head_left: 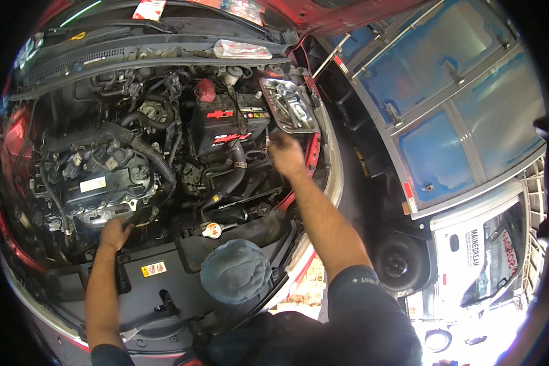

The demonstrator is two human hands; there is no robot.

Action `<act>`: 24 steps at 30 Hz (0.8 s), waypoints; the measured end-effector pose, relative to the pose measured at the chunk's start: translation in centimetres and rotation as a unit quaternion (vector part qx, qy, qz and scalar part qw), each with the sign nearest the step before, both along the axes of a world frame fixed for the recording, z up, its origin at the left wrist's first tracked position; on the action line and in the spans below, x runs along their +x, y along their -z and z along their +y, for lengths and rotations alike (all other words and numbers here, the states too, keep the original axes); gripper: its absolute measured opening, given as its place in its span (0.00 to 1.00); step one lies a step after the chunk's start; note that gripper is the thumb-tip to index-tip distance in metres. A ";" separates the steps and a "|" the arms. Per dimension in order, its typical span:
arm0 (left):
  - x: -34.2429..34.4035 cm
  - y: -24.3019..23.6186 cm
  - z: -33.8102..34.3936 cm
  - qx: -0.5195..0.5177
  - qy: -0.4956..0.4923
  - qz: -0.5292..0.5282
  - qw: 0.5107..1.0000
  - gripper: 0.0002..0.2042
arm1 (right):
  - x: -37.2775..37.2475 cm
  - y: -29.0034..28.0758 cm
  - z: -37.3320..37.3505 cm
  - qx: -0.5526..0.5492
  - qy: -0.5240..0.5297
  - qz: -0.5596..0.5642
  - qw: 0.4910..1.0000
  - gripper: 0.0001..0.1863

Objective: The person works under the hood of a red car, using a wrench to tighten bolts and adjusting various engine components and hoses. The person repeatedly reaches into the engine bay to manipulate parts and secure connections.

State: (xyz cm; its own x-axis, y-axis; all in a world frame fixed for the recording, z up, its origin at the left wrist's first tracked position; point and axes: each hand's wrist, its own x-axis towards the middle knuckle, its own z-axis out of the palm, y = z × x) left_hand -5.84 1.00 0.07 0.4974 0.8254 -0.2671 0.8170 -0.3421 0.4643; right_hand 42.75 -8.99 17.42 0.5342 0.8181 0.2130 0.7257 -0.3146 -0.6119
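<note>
Right hand point(285, 154) reaches just below the metal tray point(308, 125) of tools beside the battery point(229, 125); blurred, so I cannot tell its grip. Left hand point(114, 233) rests flat at the engine point(100, 183) front, holding nothing. Everything looks assembled; work seems barely begun.

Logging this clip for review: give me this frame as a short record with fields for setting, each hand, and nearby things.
setting: open engine bay of a red car, hood raised
left hand: resting at the front edge of the engine cover, holding nothing visible
right hand: reaching beside the battery, just below a metal tray of tools; grip blurred
nearby: blue-grey cloth on the front panel, white coolant cap
</note>
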 end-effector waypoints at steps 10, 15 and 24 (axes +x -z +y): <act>3.5 -8.7 -13.3 0.044 -0.241 -0.148 0.958 0.10 | 18.5 0.6 8.4 -0.112 0.099 -0.093 0.984 0.22; 8.6 -9.8 -17.1 0.104 -0.236 -0.179 0.949 0.10 | 22.7 2.1 14.9 -0.308 -0.021 -0.230 0.923 0.22; 10.5 -5.3 -10.4 -0.090 -0.393 -0.214 0.890 0.19 | 16.3 -3.8 8.4 0.038 -0.183 0.089 0.978 0.21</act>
State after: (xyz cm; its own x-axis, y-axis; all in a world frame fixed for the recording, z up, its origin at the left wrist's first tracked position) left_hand 4.69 -9.45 5.37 -0.1275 0.9261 -0.3551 0.5056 0.3686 0.7801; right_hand 59.01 -0.61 21.18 0.2427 0.9468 0.2112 0.6606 -0.0019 -0.7507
